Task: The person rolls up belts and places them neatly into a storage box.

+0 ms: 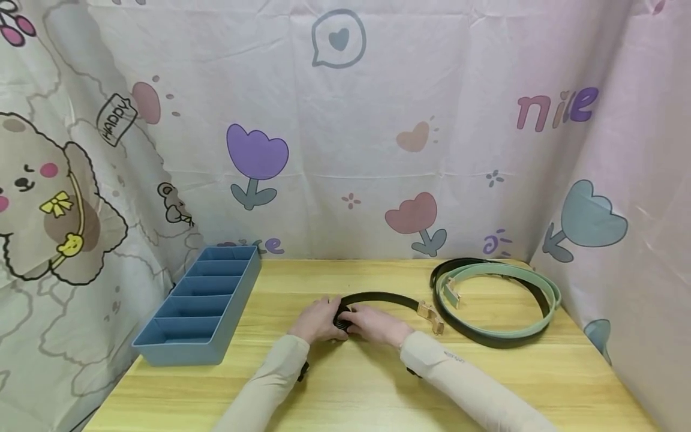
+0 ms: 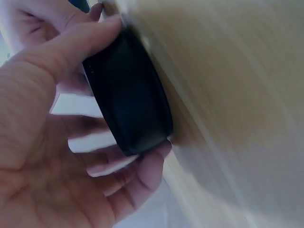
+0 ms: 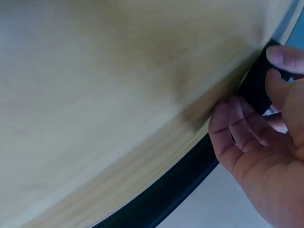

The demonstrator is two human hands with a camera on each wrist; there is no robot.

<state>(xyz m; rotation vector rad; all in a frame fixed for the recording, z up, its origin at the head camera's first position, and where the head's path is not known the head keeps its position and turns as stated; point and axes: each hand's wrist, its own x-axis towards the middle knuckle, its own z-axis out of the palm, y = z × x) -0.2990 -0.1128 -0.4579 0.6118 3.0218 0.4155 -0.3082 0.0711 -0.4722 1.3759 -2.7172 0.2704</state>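
A black belt (image 1: pixel 383 296) stands on its edge on the table, one end rolled into a tight coil (image 1: pixel 342 319) between the two hands. Curving away to the right, its loose length ends in a gold buckle (image 1: pixel 430 316). My left hand (image 1: pixel 318 321) grips the coil from the left; the left wrist view shows thumb and fingertips around the coil's smooth outer face (image 2: pixel 135 95). From the right, my right hand (image 1: pixel 378 324) holds the coil, its fingers curled at the place where the strap (image 3: pixel 175 185) runs off in the right wrist view.
At the left stands a blue divided tray (image 1: pixel 229 327) with several compartments. On the right lie a looped light green belt (image 1: pixel 550 294) and a looped black belt (image 1: pixel 486 341), overlapping. A printed curtain (image 1: pixel 345 120) hangs behind and beside the wooden table (image 1: pixel 345 396).
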